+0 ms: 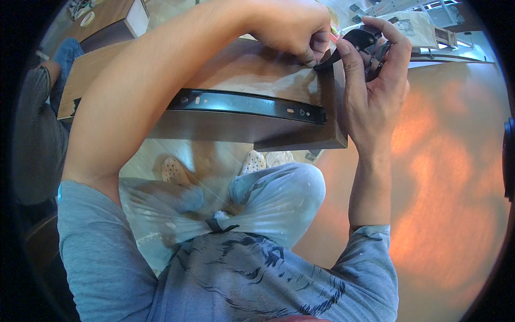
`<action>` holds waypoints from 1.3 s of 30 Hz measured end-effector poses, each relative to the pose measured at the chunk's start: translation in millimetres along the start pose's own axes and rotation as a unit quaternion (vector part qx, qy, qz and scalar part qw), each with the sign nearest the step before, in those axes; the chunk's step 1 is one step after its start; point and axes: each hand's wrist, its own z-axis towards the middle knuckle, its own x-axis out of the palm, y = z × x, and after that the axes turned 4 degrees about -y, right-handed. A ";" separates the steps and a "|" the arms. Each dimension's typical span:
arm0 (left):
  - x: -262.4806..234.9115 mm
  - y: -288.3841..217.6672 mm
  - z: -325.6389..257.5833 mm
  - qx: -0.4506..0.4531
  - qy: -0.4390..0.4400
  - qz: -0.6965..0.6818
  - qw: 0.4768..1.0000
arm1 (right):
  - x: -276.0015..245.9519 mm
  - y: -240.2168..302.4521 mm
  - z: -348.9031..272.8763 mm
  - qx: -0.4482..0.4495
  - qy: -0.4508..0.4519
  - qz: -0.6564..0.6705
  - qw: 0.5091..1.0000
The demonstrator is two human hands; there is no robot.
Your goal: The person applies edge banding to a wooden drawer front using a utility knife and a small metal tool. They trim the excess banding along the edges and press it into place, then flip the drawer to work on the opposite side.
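Observation:
My right hand (378, 88) is wrapped round a black hand tool (359, 40) with a rounded body and some metal parts, whose exact kind I cannot make out. A narrow dark strip (328, 60) runs from it down to the corner of a brown wooden drawer (252, 70). My left hand (295, 32) reaches across from the left, fingers curled and pinched close to the strip's tip; what lies between them is hidden. Along the drawer's side nearest me runs a black metal drawer slide (241, 104) with small holes.
A large brown panel (445, 188) with bright light patches fills the right side. Another person (40, 118) sits at the far left. Behind are a wooden box (110, 21) with a tape roll (87, 19) on it, and a ladder (391, 6). My feet are on the floor below the drawer.

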 end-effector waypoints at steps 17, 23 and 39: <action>0.9 -8.7 -0.4 -0.035 -0.036 0.070 0.996 | 7.1 -15.9 10.3 0.000 -0.018 0.153 0.988; -1.9 -7.1 -0.4 -0.031 -0.023 0.057 0.998 | 5.1 -9.8 6.7 0.018 -0.015 0.078 0.997; -7.0 -9.8 -5.9 0.037 -0.004 0.014 0.999 | -20.0 -5.5 12.8 0.003 -0.044 0.129 0.991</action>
